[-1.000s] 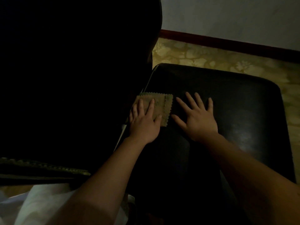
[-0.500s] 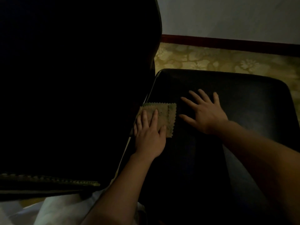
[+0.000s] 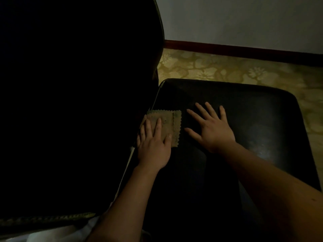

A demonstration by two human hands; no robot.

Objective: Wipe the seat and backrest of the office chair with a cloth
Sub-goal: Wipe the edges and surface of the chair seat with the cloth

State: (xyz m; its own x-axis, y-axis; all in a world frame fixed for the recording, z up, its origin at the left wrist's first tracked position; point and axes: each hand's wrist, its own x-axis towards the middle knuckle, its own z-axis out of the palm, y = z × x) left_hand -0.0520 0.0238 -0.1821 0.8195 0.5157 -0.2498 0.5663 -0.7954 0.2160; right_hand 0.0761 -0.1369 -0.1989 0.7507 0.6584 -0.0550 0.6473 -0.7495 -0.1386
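Observation:
The office chair's black leather seat (image 3: pixel 253 110) fills the middle and right of the head view. Its dark backrest (image 3: pixel 78 102) rises on the left, almost lost in shadow. A small tan cloth (image 3: pixel 167 123) with zigzag edges lies folded on the seat, right at the seam with the backrest. My left hand (image 3: pixel 153 147) presses flat on the near half of the cloth, fingers pointing away from me. My right hand (image 3: pixel 211 131) rests flat on the bare seat just right of the cloth, fingers spread, holding nothing.
Beyond the seat lies a yellow floral-patterned floor (image 3: pixel 227 69), then a dark red skirting board (image 3: pixel 244 51) under a pale wall (image 3: pixel 244 20). A studded trim edge (image 3: pixel 52 218) and something white (image 3: pixel 52 234) show at the bottom left. The light is very dim.
My left hand has slid the cloth slightly toward me along the backrest seam. My right hand moved a little away and came back beside the cloth, still flat on the seat.

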